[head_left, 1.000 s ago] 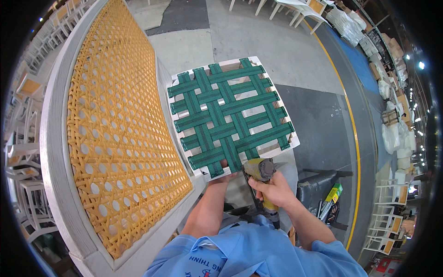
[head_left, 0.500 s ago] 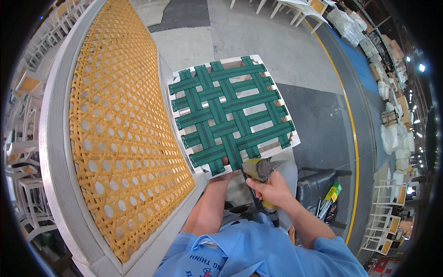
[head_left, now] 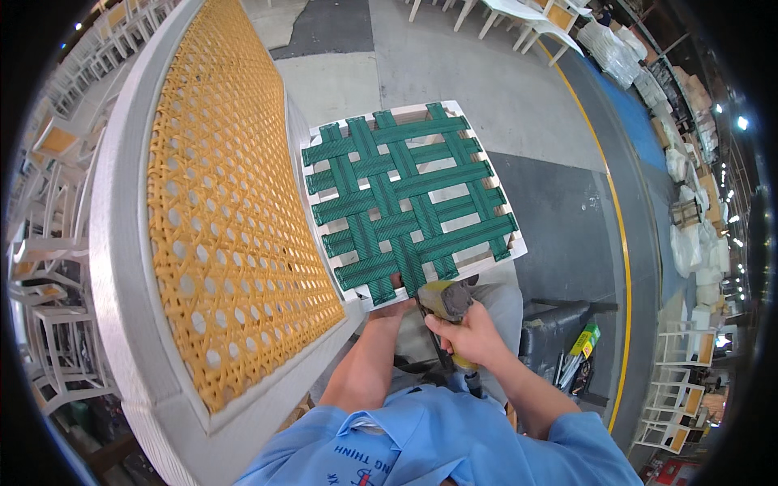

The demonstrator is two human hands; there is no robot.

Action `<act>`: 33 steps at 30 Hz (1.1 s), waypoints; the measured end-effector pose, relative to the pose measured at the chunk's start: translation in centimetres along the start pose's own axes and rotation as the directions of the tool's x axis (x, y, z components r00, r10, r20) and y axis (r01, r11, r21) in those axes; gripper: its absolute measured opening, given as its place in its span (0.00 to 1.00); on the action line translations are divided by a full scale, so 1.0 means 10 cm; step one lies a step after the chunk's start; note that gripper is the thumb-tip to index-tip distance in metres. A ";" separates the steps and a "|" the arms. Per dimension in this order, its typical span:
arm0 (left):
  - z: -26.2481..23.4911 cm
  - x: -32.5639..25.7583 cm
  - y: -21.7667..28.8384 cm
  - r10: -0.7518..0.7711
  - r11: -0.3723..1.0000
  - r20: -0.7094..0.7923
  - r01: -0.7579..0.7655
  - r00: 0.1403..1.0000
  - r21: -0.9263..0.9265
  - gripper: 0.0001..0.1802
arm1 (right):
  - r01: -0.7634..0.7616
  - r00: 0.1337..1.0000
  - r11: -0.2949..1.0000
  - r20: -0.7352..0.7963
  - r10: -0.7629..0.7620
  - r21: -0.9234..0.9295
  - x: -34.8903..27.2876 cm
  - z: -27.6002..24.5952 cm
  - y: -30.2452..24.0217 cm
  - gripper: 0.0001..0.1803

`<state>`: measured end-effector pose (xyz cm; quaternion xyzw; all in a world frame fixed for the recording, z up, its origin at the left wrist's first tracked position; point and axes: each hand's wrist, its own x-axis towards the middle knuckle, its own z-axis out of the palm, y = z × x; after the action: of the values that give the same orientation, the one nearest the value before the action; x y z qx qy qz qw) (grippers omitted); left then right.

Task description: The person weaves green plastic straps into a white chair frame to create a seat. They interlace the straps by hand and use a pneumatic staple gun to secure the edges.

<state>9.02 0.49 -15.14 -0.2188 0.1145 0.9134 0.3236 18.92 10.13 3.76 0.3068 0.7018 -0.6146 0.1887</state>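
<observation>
The chair's white seat frame point(head_left: 381, 305) is crossed by woven green webbing straps point(head_left: 389, 194). My right hand point(head_left: 474, 334) is closed around the handle of a yellow-green staple gun point(head_left: 444, 300). The gun's dark nose is at the near edge of the seat, beside the end of one strap. At that same edge, my left hand point(head_left: 393, 309) curls around the near rail from below. A fingertip shows between the straps, while the rest of its fingers are hidden by the frame and webbing.
To my left rises the chair's back, a woven cane panel point(head_left: 235, 211) in a whitish wooden frame. A black padded surface point(head_left: 555, 328) with a green-and-yellow box point(head_left: 585, 340) and tools is at my right. More chairs point(head_left: 681, 373) stand around, beyond a yellow floor line point(head_left: 622, 243).
The chair back has shifted slightly right in view. My right hand and the staple gun have moved a little left, nearer the left hand. Both hands keep their hold.
</observation>
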 end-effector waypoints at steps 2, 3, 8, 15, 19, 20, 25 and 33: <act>-0.14 0.00 0.01 -0.113 0.991 -0.008 0.113 0.994 0.071 0.25 | 0.026 0.999 0.999 -0.033 -0.025 0.034 -0.10 -0.03 0.08 0.18; -0.48 0.07 0.09 -0.192 0.971 -0.045 0.197 0.980 0.133 0.27 | 0.053 0.999 0.998 -0.004 -0.053 0.025 -0.13 -0.01 0.01 0.17; -0.74 -0.13 0.11 -0.354 -0.345 -0.271 0.144 0.895 0.928 0.26 | 0.108 0.992 0.992 -0.072 -0.104 0.060 -0.26 -0.34 0.16 0.14; -0.49 -1.04 0.06 -0.168 -0.339 0.412 -0.445 0.896 0.829 0.18 | 0.130 0.990 0.990 -0.058 -0.127 0.059 -0.28 -0.45 0.29 0.13; 0.28 -1.46 0.22 -0.032 0.343 0.136 -0.117 0.990 0.932 0.14 | 0.146 0.989 0.985 -0.033 -0.144 0.088 -0.21 -0.48 0.31 0.14; 0.38 -1.43 0.26 0.034 0.515 0.085 -0.090 0.996 0.853 0.14 | 0.146 0.989 0.984 -0.024 -0.145 0.104 -0.18 -0.46 0.29 0.14; 0.58 -0.86 0.28 0.375 0.560 0.025 -0.248 0.927 0.791 0.13 | 0.127 0.990 0.990 0.050 -0.131 0.060 -0.05 -0.36 0.12 0.15; 0.62 -0.60 0.40 0.262 0.629 -0.101 -0.090 0.960 0.773 0.14 | 0.060 0.996 0.998 0.068 -0.060 0.003 0.07 -0.29 0.01 0.17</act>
<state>8.63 -3.63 -6.56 -0.1427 0.5405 0.7802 0.2806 18.80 13.08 3.75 0.2645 0.7037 -0.6303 0.1939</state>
